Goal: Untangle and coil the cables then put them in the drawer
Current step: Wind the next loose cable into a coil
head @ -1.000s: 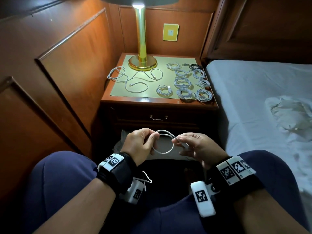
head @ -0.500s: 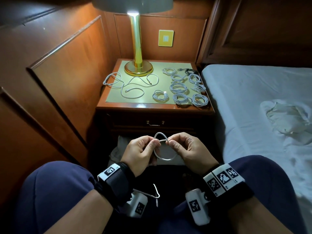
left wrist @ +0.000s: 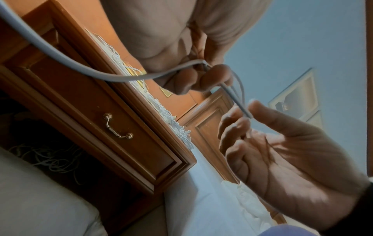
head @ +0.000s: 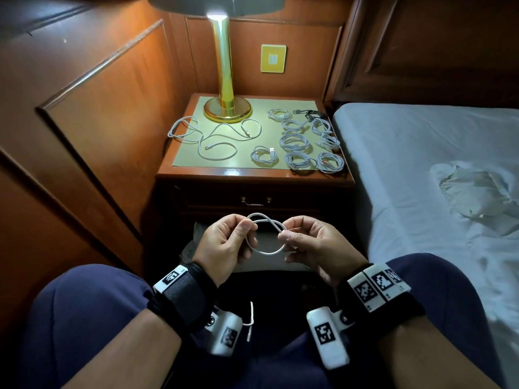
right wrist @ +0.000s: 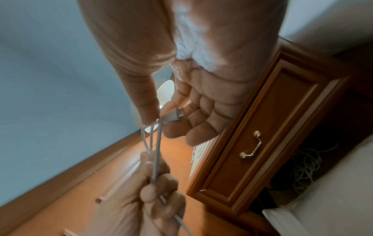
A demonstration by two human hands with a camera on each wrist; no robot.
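— What sort of place is shown?
— A bedroom is shown: a bed (head: pixel 421 153) with a pale sheet is set just beside a wooden nightstand (head: pixel 252 175)

— What else is seen?
— A lit brass lamp (head: pixel 226 88) is stood on the nightstand's surface, a closed drawer (head: pixel 255 202) with a metal handle is fitted below, and wood-panelled walls (head: pixel 98 108) and a dark headboard (head: pixel 435 51) are seen behind

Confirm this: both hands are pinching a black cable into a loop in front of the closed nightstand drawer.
Wrong on colour: the cable is white, as the head view shows. The left hand and right hand do pinch it into a loop in front of the closed drawer.
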